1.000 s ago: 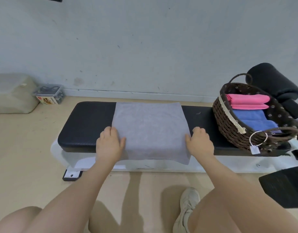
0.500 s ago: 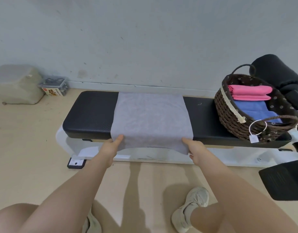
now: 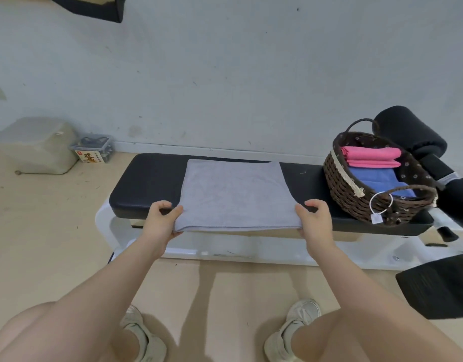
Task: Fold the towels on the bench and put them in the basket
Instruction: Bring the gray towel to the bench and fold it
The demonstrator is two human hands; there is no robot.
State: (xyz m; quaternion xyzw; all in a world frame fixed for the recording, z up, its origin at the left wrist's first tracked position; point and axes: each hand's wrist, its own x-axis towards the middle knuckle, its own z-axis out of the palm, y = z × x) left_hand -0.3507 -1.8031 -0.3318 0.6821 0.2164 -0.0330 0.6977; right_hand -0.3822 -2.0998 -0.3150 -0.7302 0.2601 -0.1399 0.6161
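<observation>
As both hands pinch it, grey towel (image 3: 234, 194), flat, smooth, doubled front edge.

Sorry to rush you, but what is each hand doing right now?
Left hand: pinches the near left corner of the grey cloth towel.
Right hand: pinches its near right corner.

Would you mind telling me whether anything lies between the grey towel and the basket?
Nothing visible does: bare bench separates the grey towel from the basket, whose open top already holds folded pink and blue towels.
</observation>
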